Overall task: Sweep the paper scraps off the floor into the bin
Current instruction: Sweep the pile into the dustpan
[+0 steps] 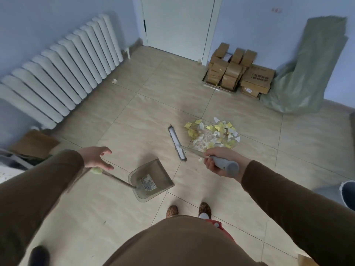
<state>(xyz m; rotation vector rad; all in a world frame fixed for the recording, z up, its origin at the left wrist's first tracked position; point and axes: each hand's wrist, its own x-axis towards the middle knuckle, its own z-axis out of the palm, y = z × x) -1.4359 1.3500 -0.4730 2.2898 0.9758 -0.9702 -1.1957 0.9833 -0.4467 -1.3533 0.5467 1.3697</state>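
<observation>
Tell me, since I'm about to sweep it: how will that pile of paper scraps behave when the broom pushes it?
The paper scraps look small, thin and loose, so they are probably very light and may scatter or flutter. Some are curled, so a few could slip past the broom head. The smooth tile floor should let them slide easily.

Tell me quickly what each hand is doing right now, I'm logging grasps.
Left hand: open, fingers spread above the dustpan handle, gripping nothing.
Right hand: closed around the broom handle.
</observation>
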